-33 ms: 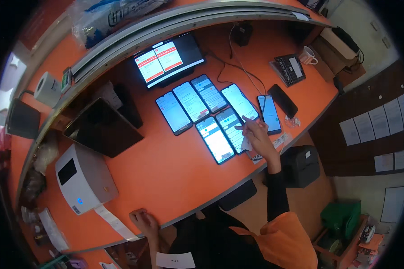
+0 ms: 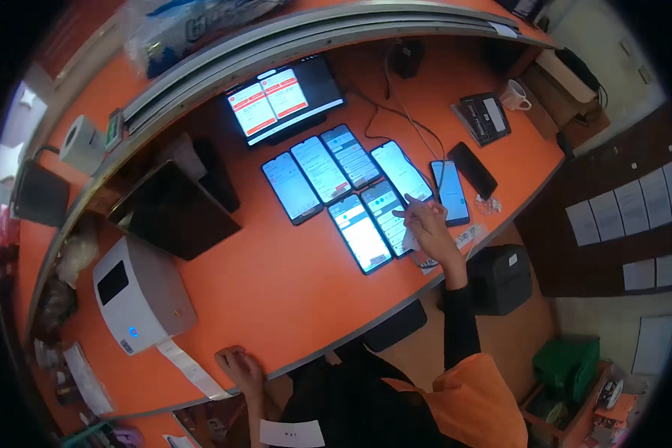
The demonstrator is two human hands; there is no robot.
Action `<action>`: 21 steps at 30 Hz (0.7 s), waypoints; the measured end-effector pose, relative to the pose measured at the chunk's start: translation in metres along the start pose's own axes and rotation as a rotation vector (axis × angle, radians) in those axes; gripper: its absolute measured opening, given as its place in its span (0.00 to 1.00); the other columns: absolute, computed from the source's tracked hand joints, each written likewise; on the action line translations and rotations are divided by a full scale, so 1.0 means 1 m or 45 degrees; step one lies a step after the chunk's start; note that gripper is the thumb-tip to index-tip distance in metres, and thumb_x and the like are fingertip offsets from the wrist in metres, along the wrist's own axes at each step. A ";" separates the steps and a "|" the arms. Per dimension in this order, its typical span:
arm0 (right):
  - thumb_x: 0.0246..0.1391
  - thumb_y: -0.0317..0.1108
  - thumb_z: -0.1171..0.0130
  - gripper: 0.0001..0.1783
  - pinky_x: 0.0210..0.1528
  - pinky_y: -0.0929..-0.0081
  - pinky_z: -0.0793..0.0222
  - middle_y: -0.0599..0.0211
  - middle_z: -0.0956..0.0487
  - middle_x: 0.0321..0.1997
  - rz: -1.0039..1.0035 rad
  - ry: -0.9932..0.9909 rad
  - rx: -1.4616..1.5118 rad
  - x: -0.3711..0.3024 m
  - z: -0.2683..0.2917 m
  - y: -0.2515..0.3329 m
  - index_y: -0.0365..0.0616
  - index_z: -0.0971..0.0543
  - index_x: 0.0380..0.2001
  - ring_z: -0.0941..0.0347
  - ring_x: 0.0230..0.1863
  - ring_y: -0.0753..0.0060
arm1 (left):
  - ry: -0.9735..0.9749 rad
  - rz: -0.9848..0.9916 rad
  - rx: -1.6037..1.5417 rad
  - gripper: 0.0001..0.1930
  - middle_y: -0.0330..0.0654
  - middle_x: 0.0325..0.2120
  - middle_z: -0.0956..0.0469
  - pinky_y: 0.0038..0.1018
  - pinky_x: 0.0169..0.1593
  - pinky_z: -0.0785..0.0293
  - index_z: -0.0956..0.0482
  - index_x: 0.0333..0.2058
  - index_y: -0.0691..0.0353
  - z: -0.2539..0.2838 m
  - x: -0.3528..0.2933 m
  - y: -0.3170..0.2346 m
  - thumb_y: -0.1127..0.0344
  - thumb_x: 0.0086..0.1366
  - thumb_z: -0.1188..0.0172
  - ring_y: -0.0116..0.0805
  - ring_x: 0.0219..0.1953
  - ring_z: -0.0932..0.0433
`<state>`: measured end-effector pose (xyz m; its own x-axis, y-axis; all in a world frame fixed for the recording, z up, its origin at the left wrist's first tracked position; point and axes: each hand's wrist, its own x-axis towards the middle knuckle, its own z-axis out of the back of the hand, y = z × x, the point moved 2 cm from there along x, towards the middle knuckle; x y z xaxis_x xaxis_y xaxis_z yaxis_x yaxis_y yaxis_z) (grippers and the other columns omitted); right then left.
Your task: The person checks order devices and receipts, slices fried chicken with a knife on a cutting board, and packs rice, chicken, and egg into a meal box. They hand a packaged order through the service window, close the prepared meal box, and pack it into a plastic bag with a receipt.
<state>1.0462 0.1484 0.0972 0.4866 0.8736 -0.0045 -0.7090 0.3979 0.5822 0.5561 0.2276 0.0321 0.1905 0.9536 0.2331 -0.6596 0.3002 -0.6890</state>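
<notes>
My right hand (image 2: 431,230) reaches over the orange desk (image 2: 261,299), fingers apart. Its fingertips are at the lower end of a lit phone (image 2: 400,173); I cannot tell whether they touch the glass. Beneath the hand, a white scrap (image 2: 409,240) shows beside another lit phone (image 2: 383,215). Next to that lies a phone with a mostly white screen (image 2: 360,235). Three more lit phones form a row behind: one on the left (image 2: 291,190), a middle one (image 2: 319,168) and a right one (image 2: 349,157). At the desk's front edge my left hand (image 2: 240,367) rests with curled fingers, nothing visible in it.
A lit phone (image 2: 448,196) and a dark phone (image 2: 473,170) lie right of my hand. Behind stands a monitor (image 2: 321,82). Leftward are a dark screen (image 2: 173,213) and a white printer (image 2: 145,291) with a paper strip (image 2: 194,369). A mug (image 2: 514,95) stands far right; cables cross the back.
The whole view has shifted very slightly. Both hands and the phones keep their places.
</notes>
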 end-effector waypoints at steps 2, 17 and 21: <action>0.59 0.37 0.55 0.24 0.64 0.59 0.59 0.65 0.20 0.50 0.072 -0.037 0.002 0.003 -0.001 0.007 0.40 0.27 0.55 0.35 0.59 0.64 | -0.044 -0.084 0.142 0.09 0.52 0.37 0.37 0.37 0.44 0.34 0.31 0.35 0.68 0.003 0.002 0.001 0.78 0.52 0.49 0.49 0.38 0.32; 0.51 0.27 0.39 0.04 0.53 0.68 0.38 0.62 0.26 0.39 1.098 0.812 0.727 -0.087 -0.146 0.368 0.38 0.23 0.29 0.30 0.46 0.65 | -0.321 -0.129 -0.627 0.09 0.46 0.32 0.30 0.38 0.42 0.32 0.27 0.31 0.63 0.041 -0.041 0.031 0.78 0.50 0.46 0.47 0.38 0.30; 0.44 0.23 0.34 0.05 0.49 0.72 0.35 0.62 0.25 0.36 1.191 0.910 0.937 -0.147 -0.218 0.442 0.40 0.17 0.28 0.29 0.45 0.67 | -0.685 0.007 -0.297 0.08 0.46 0.33 0.31 0.38 0.41 0.32 0.27 0.33 0.62 0.130 -0.098 0.087 0.78 0.52 0.46 0.46 0.38 0.30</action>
<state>0.5505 0.2568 0.1780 -0.5373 0.7718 0.3401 -0.0848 -0.4507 0.8886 0.3852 0.1571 0.0382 -0.2485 0.8280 0.5027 -0.4707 0.3503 -0.8097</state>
